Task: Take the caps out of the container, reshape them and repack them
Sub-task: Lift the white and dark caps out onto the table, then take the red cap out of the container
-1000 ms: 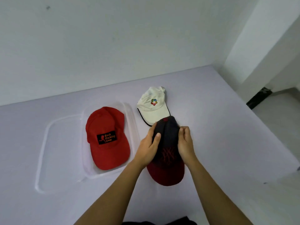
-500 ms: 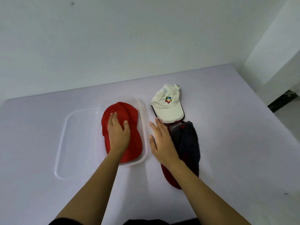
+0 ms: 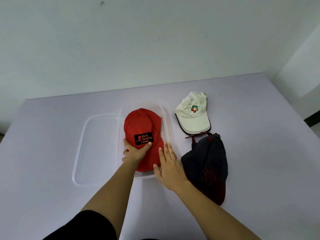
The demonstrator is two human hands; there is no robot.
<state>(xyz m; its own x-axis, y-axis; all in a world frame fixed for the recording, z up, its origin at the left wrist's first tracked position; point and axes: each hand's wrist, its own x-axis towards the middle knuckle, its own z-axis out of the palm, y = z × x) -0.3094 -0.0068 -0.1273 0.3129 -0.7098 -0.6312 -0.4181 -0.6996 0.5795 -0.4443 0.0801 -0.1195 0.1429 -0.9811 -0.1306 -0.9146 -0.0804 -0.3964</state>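
Observation:
A red cap [image 3: 142, 125] with a black "Back Packing Gear" patch lies in the clear plastic container [image 3: 168, 125]. My left hand [image 3: 136, 151] grips the cap at its peak, thumb on the patch's lower edge. My right hand [image 3: 168, 167] lies flat with fingers spread on the container's right front rim, touching the red peak's edge. A white cap [image 3: 193, 115] with a coloured logo lies on the table to the right of the container. A dark cap [image 3: 207, 163] with a red peak sits in front of it, apart from both hands.
The container's clear lid [image 3: 95, 149] lies flat on the pale table [image 3: 259, 153], just left of the container. A white wall runs behind the table's far edge. The table's right edge drops to a floor at the far right.
Both hands let go of the dark cap and moved left. The left hand went from flat on the red cap's crown to gripping its peak; the right hand settled on the container's rim.

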